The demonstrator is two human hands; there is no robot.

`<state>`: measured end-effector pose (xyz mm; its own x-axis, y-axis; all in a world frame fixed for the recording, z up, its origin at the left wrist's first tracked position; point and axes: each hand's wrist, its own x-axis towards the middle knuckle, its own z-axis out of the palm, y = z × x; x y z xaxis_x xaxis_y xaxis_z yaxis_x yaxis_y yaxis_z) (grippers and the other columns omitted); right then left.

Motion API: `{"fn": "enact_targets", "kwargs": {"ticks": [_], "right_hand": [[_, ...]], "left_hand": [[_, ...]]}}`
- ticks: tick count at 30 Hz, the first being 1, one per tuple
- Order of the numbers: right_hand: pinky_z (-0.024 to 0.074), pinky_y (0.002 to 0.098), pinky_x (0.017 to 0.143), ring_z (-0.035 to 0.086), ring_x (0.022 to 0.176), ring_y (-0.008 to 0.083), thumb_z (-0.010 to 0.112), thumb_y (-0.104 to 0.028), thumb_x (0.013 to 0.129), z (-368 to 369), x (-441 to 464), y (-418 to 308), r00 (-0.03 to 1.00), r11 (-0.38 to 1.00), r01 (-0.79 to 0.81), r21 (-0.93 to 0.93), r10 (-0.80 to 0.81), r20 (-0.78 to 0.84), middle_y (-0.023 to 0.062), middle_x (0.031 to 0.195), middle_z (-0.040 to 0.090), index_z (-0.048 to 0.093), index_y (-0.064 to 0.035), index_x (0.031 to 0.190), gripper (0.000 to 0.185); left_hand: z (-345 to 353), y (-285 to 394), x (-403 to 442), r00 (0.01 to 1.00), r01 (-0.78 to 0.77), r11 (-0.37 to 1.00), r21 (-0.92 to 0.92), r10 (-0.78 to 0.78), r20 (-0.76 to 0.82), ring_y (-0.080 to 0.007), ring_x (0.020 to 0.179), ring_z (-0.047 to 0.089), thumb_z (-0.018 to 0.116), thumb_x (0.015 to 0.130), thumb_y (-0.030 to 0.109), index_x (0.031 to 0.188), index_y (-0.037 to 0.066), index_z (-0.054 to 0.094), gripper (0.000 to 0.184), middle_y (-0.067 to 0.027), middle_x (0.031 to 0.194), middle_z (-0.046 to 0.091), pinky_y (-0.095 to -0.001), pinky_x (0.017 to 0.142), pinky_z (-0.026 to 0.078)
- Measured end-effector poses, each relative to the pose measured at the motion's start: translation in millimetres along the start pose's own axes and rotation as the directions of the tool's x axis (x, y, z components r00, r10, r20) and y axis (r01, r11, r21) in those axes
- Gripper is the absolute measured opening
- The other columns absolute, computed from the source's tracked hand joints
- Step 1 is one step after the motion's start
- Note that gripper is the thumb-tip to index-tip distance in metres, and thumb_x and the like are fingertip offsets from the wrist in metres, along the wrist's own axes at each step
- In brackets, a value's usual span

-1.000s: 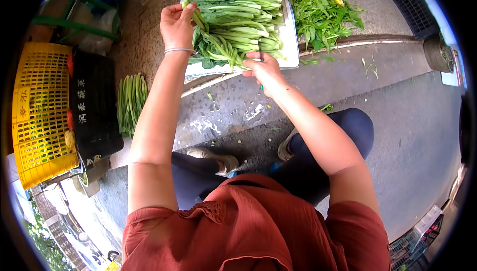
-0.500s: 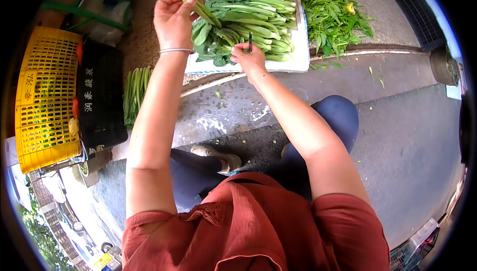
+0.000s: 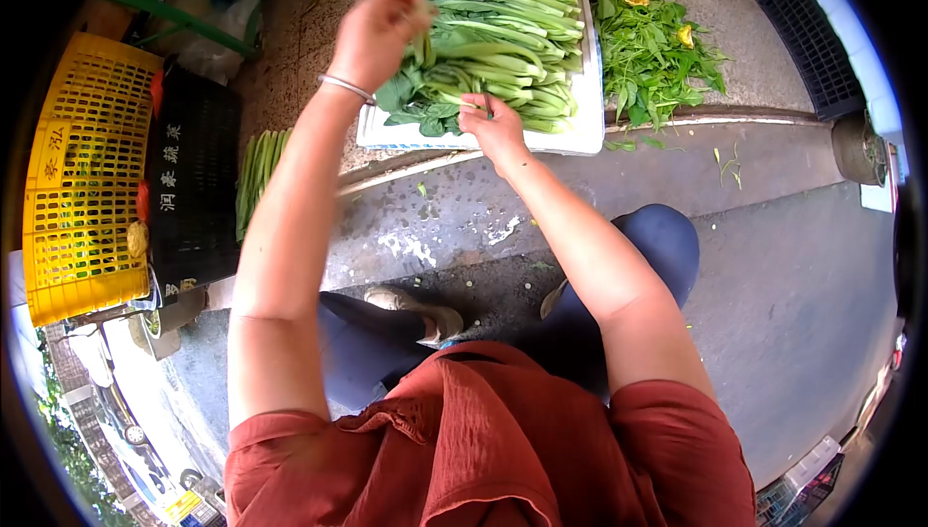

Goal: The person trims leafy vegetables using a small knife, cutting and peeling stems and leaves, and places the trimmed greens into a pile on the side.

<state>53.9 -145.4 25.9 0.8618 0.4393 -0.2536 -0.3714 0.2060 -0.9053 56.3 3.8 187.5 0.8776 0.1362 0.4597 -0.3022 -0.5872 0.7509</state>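
Note:
Long leafy green stalks point(image 3: 512, 29) lie in layers in a white foam tray point(image 3: 592, 92), cut ends toward the right. My left hand point(image 3: 377, 32), smeared by motion, is raised over the leafy left side of the pile. Its fingers are closed around a green vegetable stalk point(image 3: 422, 46) that hangs down toward the leaves. At the near edge of the pile, my right hand point(image 3: 495, 129) is closed on a slim dark tool point(image 3: 486, 92), probably a small knife. Only a short part of that tool shows.
Loose green leaves point(image 3: 652, 53) lie right of the tray. To the left stand a yellow crate point(image 3: 92, 179) and a black crate point(image 3: 193, 179), with a bundle of green stalks point(image 3: 259, 174) beside them. A step edge point(image 3: 735, 119) crosses in front.
My left hand has moved right and slightly up with the stalk, its wrist turning. My right hand has shifted slightly right and down in view. The whole view has shifted a little.

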Motion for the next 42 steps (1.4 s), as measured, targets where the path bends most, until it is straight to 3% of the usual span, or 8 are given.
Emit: {"fn": "enact_targets", "kwargs": {"ticks": [1,2,6,9,17,28,35,42], "right_hand": [[0.0457,0.0238,0.078,0.057,0.092,0.0130,0.058,-0.001,0.077,-3,0,5,1.000,0.993,-0.010,-0.122,0.010,0.003,0.0098,0.103,0.061,0.055,-0.0034,0.110,0.034],[0.0434,0.0241,0.083,0.055,0.099,0.0136,0.057,0.000,0.077,-4,0,9,0.999,0.982,0.013,-0.188,-0.006,0.040,0.0108,0.109,0.058,0.054,-0.0051,0.115,0.038],[0.0424,0.0238,0.084,0.054,0.102,0.0135,0.057,-0.001,0.076,-5,-1,-7,0.995,0.994,0.038,-0.106,-0.027,0.101,0.0121,0.115,0.056,0.053,-0.0085,0.119,0.043],[0.0417,0.0235,0.084,0.054,0.101,0.0130,0.057,-0.002,0.077,-2,1,-1,0.999,0.994,0.005,-0.110,0.000,0.047,0.0118,0.113,0.058,0.052,-0.0087,0.120,0.044],[0.0457,0.0257,0.068,0.059,0.071,0.0143,0.055,-0.015,0.074,-13,4,12,0.990,0.841,0.135,-0.524,-0.090,0.112,0.0037,0.084,0.065,0.061,-0.0149,0.107,0.033],[0.0418,0.0234,0.047,0.055,0.052,0.0137,0.046,0.000,0.076,-40,-25,-22,0.965,0.992,0.117,0.051,-0.101,-0.242,0.0090,0.064,0.059,0.059,0.0011,0.084,0.015],[0.0305,0.0214,0.037,0.062,0.062,0.0138,0.058,-0.010,0.076,-47,-32,-41,0.970,0.986,-0.135,0.096,0.151,-0.190,0.0089,0.080,0.063,0.045,-0.0059,0.117,0.043],[0.0325,0.0198,0.038,0.059,0.055,0.0105,0.067,-0.025,0.077,-40,-18,-46,0.977,0.994,-0.109,0.029,0.113,-0.179,0.0068,0.075,0.062,0.053,-0.0073,0.110,0.041]], "left_hand": [[-1,-9,-1,0.973,-0.101,0.978,0.180,0.060,0.222,-0.0137,0.080,0.060,0.055,0.084,0.004,0.095,0.003,0.051,0.012,-0.0076,0.088,0.063,-0.0264,0.065,0.052],[-5,13,2,0.997,-0.050,0.901,0.432,0.019,0.076,-0.0130,0.080,0.061,0.055,0.083,0.003,0.094,0.003,0.048,0.013,-0.0064,0.088,0.063,-0.0266,0.064,0.053],[-25,28,23,0.895,-0.016,0.962,-0.273,-0.108,-0.433,-0.0170,0.078,0.063,0.057,0.083,0.004,0.096,0.000,0.045,0.018,-0.0137,0.096,0.063,-0.0257,0.060,0.055],[-19,32,16,0.978,0.081,0.995,-0.056,-0.090,-0.189,-0.0177,0.081,0.062,0.055,0.084,0.003,0.094,-0.001,0.044,0.016,-0.0142,0.096,0.063,-0.0264,0.062,0.055],[-5,-33,-12,0.973,0.203,0.977,0.068,-0.193,-0.130,-0.0105,0.073,0.061,0.062,0.078,0.005,0.092,0.003,0.055,0.016,-0.0073,0.086,0.065,-0.0224,0.065,0.049],[61,-30,-42,0.991,0.062,0.951,0.304,-0.095,0.095,-0.0300,0.078,0.055,0.057,0.081,0.014,0.100,0.013,0.051,0.019,-0.0136,0.091,0.051,-0.0385,0.071,0.045],[103,-32,-45,0.968,-0.131,0.900,0.415,0.026,0.250,-0.0277,0.084,0.056,0.066,0.071,0.015,0.111,0.016,0.050,0.044,-0.0128,0.103,0.046,-0.0362,0.073,0.049],[87,-26,-30,0.958,-0.135,0.872,0.470,-0.007,0.288,-0.0257,0.079,0.059,0.070,0.064,0.014,0.095,0.012,0.050,0.037,-0.0088,0.090,0.057,-0.0345,0.069,0.048]]}}
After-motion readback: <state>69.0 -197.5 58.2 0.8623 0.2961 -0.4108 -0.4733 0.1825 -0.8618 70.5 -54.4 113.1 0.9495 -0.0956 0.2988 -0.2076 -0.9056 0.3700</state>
